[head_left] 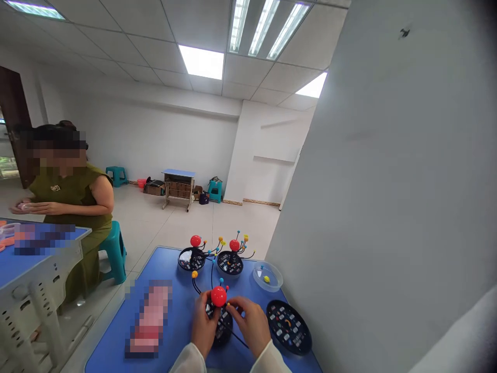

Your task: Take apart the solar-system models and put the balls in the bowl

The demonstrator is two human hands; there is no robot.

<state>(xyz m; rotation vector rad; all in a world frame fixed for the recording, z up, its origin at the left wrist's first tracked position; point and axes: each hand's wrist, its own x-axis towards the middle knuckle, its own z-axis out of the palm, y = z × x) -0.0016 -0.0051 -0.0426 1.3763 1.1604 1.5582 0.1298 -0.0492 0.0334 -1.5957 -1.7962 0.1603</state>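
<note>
A small planet model stands near the front of the blue desk, with a large red ball (pixel 218 296) on top, thin black wires and a round black base (pixel 222 331). My left hand (pixel 205 322) is closed around the model just below the red ball. Right beside the ball, my right hand (pixel 250 322) pinches a tiny yellow-orange bead (pixel 229 306) between thumb and fingertips. An orange bead (pixel 194 274) and a blue bead (pixel 221 281) sit on other wires of this model. Its lower middle is partly hidden by my hands.
Two similar models (pixel 192 258) (pixel 230 262) stand at the desk's (pixel 176 311) back. A clear dish (pixel 267 276) holds loose beads. A black patterned tray (pixel 289 327) lies near the right wall (pixel 368 207). A blurred pink item (pixel 151 316) lies left; a person (pixel 73 197) sits at another desk.
</note>
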